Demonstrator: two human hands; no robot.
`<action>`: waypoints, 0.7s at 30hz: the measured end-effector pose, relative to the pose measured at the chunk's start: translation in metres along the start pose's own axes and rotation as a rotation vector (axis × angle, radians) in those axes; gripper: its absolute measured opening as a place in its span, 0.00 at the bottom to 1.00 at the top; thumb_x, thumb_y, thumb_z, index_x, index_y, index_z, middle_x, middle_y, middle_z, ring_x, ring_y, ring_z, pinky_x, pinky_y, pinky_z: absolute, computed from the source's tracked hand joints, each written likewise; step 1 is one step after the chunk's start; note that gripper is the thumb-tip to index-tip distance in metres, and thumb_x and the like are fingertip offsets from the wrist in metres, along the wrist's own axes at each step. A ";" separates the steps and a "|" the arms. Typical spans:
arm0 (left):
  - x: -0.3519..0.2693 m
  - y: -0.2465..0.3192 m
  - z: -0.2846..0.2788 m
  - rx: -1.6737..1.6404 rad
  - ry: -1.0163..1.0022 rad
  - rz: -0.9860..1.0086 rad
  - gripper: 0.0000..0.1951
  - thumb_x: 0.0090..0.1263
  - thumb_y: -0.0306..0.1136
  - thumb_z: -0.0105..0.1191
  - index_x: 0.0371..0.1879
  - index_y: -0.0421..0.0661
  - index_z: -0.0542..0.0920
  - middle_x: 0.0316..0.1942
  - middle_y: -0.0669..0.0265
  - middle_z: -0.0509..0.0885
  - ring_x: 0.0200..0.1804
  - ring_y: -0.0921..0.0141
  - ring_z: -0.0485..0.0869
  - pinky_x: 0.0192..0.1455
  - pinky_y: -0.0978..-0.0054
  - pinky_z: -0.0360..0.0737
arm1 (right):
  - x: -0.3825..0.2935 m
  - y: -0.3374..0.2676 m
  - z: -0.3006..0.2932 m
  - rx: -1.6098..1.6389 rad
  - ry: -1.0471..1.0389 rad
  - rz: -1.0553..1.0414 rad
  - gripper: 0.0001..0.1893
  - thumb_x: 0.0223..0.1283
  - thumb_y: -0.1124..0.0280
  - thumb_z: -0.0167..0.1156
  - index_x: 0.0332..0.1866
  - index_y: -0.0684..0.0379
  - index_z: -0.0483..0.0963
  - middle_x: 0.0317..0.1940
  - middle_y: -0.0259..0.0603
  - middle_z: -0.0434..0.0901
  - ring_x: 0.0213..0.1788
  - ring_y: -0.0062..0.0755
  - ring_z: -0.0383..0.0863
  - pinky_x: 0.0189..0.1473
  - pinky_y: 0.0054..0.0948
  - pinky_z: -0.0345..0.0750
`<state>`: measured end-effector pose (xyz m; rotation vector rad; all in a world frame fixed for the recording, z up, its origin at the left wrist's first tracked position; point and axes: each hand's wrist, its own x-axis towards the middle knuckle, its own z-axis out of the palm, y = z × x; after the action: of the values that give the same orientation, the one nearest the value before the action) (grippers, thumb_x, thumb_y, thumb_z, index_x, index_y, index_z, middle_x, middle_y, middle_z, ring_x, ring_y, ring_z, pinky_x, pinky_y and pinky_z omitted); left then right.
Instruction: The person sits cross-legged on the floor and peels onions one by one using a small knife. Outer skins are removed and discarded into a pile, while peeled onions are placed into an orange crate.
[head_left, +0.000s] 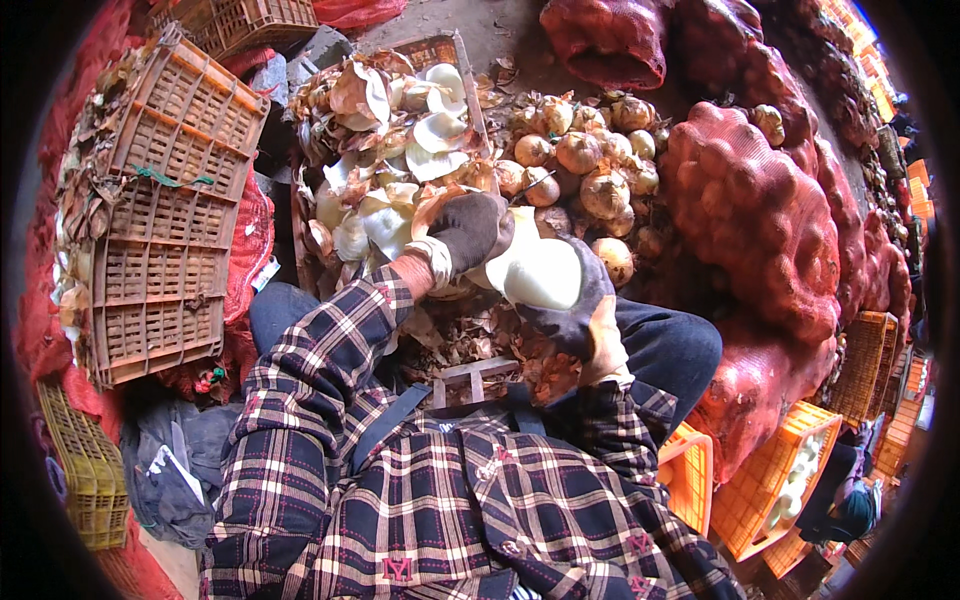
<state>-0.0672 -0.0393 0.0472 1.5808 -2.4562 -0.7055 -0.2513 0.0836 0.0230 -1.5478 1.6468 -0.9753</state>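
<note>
My left hand (472, 231), in a dark glove, is closed in a fist above a crate of onion skins. A thin dark blade (534, 184) juts out past its knuckles, the rest hidden by the fist. The thumb side of this hand meets a loose white layer (517, 229) on a peeled onion. My right hand (574, 307), also gloved, cups that large white onion (544, 274) from below and from the right. Pale and brown onion skins (375, 217) fill the crate (472, 97) in front of me.
Unpeeled onions (581, 154) lie heaped beyond my right hand. Full red mesh sacks (750, 217) crowd the right side. A tipped plastic crate (169, 217) stands at the left. An orange crate (772, 480) with white onions sits at lower right. Dry skins (480, 337) lie between my legs.
</note>
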 end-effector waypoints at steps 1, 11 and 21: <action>0.003 -0.001 0.002 0.006 0.007 0.000 0.15 0.67 0.39 0.51 0.29 0.37 0.81 0.25 0.48 0.82 0.29 0.49 0.84 0.34 0.52 0.78 | 0.001 -0.002 -0.002 0.099 0.023 0.026 0.49 0.31 0.53 0.82 0.63 0.65 0.69 0.58 0.55 0.76 0.63 0.52 0.75 0.66 0.44 0.72; -0.027 -0.008 -0.046 -0.039 -0.112 -0.059 0.15 0.65 0.41 0.51 0.26 0.40 0.82 0.26 0.46 0.83 0.32 0.49 0.85 0.39 0.53 0.80 | -0.002 -0.016 -0.015 0.933 -0.078 0.303 0.32 0.48 0.65 0.69 0.60 0.66 0.74 0.51 0.43 0.82 0.52 0.34 0.81 0.58 0.33 0.76; -0.133 -0.007 -0.044 -0.111 0.432 -0.124 0.12 0.66 0.36 0.57 0.23 0.43 0.79 0.17 0.50 0.78 0.23 0.50 0.80 0.25 0.59 0.75 | -0.010 -0.013 0.004 1.700 0.174 0.563 0.37 0.62 0.45 0.62 0.71 0.53 0.62 0.66 0.43 0.71 0.67 0.46 0.71 0.67 0.54 0.70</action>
<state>0.0124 0.0627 0.1008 1.6490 -1.9933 -0.4470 -0.2409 0.0928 0.0320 0.1355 0.6405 -1.4807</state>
